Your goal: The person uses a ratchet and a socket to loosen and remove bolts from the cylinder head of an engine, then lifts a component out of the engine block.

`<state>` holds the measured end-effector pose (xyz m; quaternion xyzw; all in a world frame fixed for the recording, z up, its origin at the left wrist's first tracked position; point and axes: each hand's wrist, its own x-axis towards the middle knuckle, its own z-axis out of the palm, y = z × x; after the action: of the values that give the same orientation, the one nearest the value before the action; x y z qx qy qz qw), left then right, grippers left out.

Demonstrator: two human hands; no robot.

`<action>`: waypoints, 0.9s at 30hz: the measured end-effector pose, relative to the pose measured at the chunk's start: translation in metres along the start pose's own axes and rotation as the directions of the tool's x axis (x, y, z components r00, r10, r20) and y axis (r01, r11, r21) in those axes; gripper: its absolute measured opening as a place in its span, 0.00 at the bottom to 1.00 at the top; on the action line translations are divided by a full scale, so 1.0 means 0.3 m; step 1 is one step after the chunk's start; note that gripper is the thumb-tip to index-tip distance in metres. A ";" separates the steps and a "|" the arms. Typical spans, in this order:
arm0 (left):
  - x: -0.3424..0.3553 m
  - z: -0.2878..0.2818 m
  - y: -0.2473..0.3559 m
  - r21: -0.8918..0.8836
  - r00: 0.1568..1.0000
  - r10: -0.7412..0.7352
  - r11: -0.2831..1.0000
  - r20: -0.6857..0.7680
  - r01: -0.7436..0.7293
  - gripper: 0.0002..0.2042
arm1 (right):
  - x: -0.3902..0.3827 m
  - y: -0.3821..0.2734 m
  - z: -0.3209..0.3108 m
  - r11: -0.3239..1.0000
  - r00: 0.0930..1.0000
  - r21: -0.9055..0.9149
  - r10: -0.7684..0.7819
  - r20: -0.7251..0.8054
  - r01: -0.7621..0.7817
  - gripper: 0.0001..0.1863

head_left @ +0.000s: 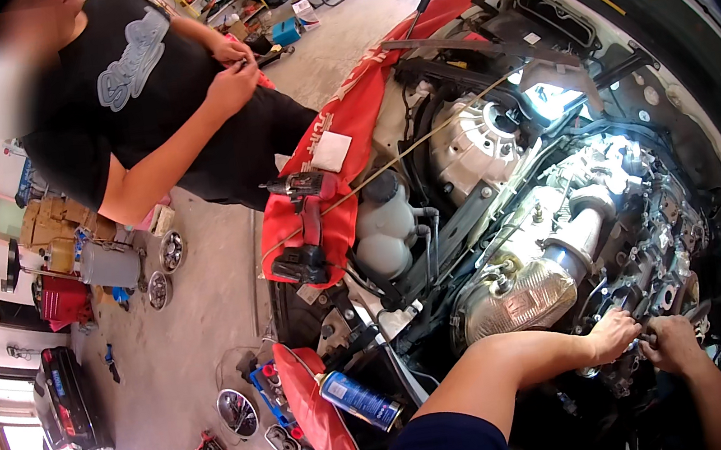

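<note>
- So the engine (659, 240) is sitting on the right side of the open bay, bare metal showing, and both hands are down at its near end.
- Left hand (615, 335) has its fingers curled in at the small metal bits there. Can't tell if it's actually gripping anything; the fingertips are mostly hidden.
- Right hand (672, 343) is just beside it, fingers bent against the same cluster. Can't make out its grip either, too dark and cramped.
- Progress-wise, I'd call it partway: the engine's top is exposed, but the foil-look shield (529, 294) and silver pipe (584, 227) are both sitting in the bay. No way to see what's loose or how many fasteners remain.
- Elbow room looks tight to me. Left forearm passes right by the shield's near end, and the raised hood (685, 27) bounds the far right.
- Left edge of the bay has a red fender cover (274, 225) with a cordless driver (311, 231) on it; nearer, a blue spray can (359, 400) lies tilted by the rim, so I'd watch that elbow.
- More room past that edge on the left, though a co-worker (164, 114) stands at the far left side.
</note>
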<state>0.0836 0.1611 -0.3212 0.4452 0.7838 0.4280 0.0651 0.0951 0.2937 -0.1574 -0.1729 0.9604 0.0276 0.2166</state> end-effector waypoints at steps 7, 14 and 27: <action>-0.016 0.029 -0.017 -0.036 0.998 -0.031 0.999 -0.060 0.029 0.07 | 0.026 -0.074 -0.037 0.853 0.918 0.339 0.376 0.124 -0.396 0.16; 0.013 0.008 0.035 -0.114 0.977 -0.053 0.993 -0.208 0.029 0.13 | 0.001 0.020 -0.038 0.931 0.968 -0.266 -0.233 0.093 0.249 0.07; -0.009 -0.047 0.033 -0.017 0.973 -0.081 0.997 -0.217 0.080 0.12 | 0.017 -0.014 -0.005 0.978 0.975 0.096 0.172 0.140 -0.186 0.19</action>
<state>0.0847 0.1528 -0.3058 0.3632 0.8019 0.4743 -0.0021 0.0917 0.2878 -0.1582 -0.0713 0.9558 0.0063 0.2850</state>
